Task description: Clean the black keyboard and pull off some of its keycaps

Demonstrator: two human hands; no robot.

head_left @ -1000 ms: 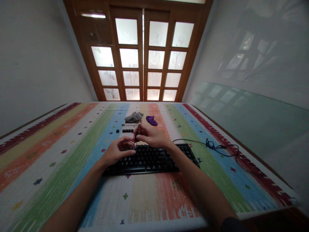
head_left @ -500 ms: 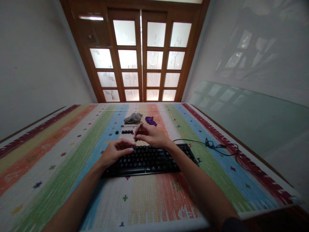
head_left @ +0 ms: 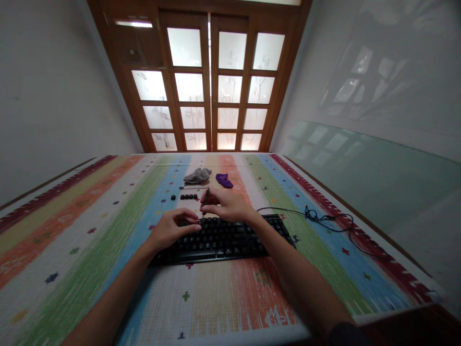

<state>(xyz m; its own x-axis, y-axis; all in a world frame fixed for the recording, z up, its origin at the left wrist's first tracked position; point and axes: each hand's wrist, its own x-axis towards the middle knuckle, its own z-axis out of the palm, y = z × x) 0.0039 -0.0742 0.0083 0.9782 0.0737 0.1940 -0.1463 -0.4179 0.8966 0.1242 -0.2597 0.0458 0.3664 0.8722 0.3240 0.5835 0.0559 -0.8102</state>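
The right hand (head_left: 227, 205) has its thumb and forefinger pinched together on a thin dark tool (head_left: 205, 198), which stands nearly upright with its lower tip down at the top row of keys. The left hand (head_left: 173, 228) rests on the left part of the black keyboard (head_left: 223, 239), fingers curled loosely and a little apart, the fingertips lying on the keys just beside the tool's tip; it grips nothing that can be made out.

The keyboard lies flat across the middle of the striped mat (head_left: 90, 230). From its right end a black cable (head_left: 324, 222) trails off toward three o'clock and bunches into a loose tangle. Just past the hands, at about eleven o'clock from the tool, a short row of loose black keycaps (head_left: 188, 196) sits on the mat, one cap set slightly apart to the left. Farther out at twelve o'clock lie a crumpled grey cloth (head_left: 197, 175) and, just beside it, a small purple object (head_left: 224, 180).
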